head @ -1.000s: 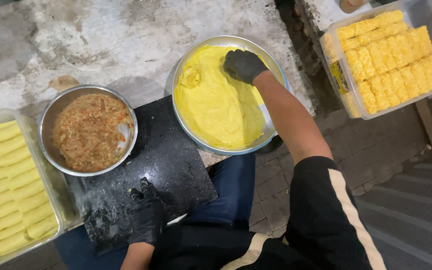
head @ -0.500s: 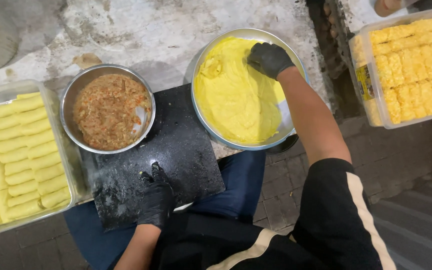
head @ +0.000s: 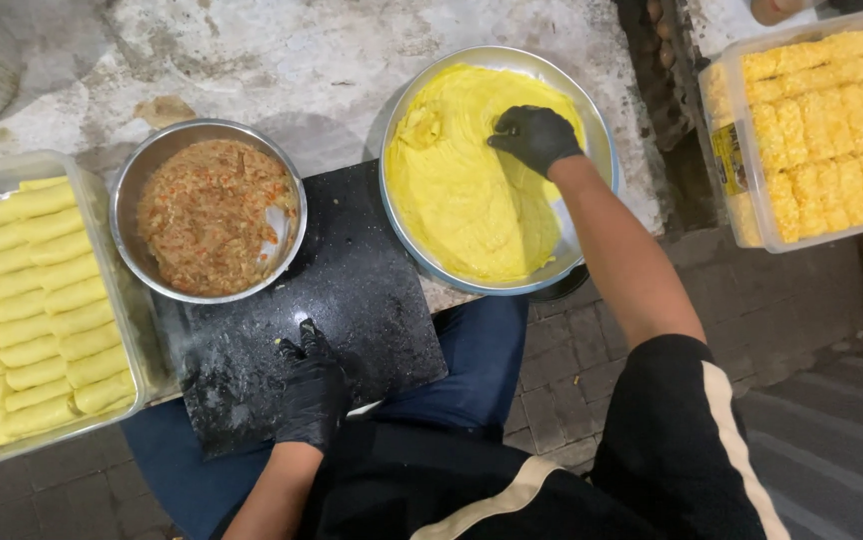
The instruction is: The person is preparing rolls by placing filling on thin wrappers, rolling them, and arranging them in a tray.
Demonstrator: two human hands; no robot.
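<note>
My right hand (head: 535, 136), in a black glove, reaches into a wide metal pan (head: 604, 150) of yellow batter (head: 467, 195) and presses its fingertips into the batter near the pan's far side. My left hand (head: 310, 392), also in a black glove, rests with fingers spread on a black board (head: 352, 290) that lies across my lap. A metal bowl (head: 142, 170) of brown shredded filling (head: 210, 215) stands at the board's far left corner.
A clear tub (head: 102, 170) of pale yellow rolls (head: 42, 300) sits at the left. Another clear tub (head: 742, 230) with crumb-coated rolls (head: 832, 110) stands at the right. The worn concrete surface (head: 302, 60) lies behind; brick paving (head: 602, 360) is below.
My right hand has slid from the pan's far rim toward its middle, into the batter. My left hand has stayed on the board. The view has shifted slightly.
</note>
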